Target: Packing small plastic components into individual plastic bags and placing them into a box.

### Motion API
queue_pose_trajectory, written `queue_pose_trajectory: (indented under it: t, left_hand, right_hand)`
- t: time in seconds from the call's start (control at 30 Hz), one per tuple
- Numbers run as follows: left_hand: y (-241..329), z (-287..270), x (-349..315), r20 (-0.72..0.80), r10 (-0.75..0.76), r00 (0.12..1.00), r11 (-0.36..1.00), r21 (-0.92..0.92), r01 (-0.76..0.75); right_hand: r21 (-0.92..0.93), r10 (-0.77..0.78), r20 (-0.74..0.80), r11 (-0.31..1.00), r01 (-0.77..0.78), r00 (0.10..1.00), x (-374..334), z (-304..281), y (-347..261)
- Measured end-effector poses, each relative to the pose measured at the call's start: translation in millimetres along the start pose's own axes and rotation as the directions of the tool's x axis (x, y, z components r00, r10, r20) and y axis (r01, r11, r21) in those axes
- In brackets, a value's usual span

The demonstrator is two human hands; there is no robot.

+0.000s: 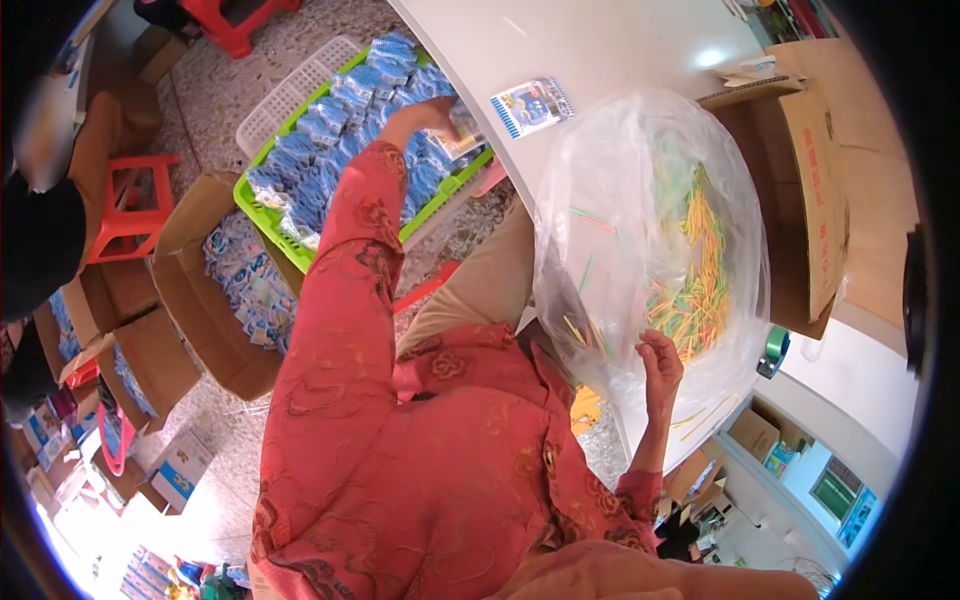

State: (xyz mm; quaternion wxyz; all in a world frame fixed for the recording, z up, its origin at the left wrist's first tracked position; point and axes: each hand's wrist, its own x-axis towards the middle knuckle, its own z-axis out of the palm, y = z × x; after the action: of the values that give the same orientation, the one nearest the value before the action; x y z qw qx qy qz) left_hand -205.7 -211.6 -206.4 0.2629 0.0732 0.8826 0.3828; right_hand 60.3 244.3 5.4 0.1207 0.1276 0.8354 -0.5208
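Note:
Over the green-rimmed basket (pixel 420 222), my left hand (pixel 436 116) bends its fingers onto a small flat packet (pixel 462 142) with a clear and yellowish face. Blue-and-white packets (pixel 335 130) fill that basket in a heap. My right hand (pixel 660 362) is at the near side of a large clear plastic bag (pixel 610 150), fingers curled and pinched together; what they hold, if anything, is too small to make out. Inside the bag lie many thin yellow, green and orange sticks (pixel 700 290), with a few loose ones to the left.
A single packet (pixel 533 106) lies on the white table (pixel 470 40). An open carton (pixel 815 200) stands right of the bag, near a green tape roll (pixel 773 351). At left are a carton of packets (pixel 190 230), a red stool (pixel 135 205) and another person's dark clothing (pixel 35 240).

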Motion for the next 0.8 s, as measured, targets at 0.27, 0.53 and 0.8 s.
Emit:
queue_pose_trajectory:
  t: [0.27,0.53,0.8]
  left_hand:
    - [-12.6,13.8,-5.0,-0.159,-0.011,0.987,0.996,0.088,0.025]
    - [2.7,41.8,-44.5,-0.585,0.045,0.809,0.999,0.036,-0.030]
    - [-1.9,79.0,-40.4,-0.840,0.092,0.534,0.995,0.096,-0.019]
  right_hand:
    - [0.010,0.000,0.019,1.000,0.000,1.000,2.5,4.7,7.1]
    - [0.002,-0.002,0.037,1.000,0.002,0.999,4.0,6.4,9.8]
    - [0.028,-0.034,0.053,0.999,0.033,0.998,10.2,11.8,11.9]
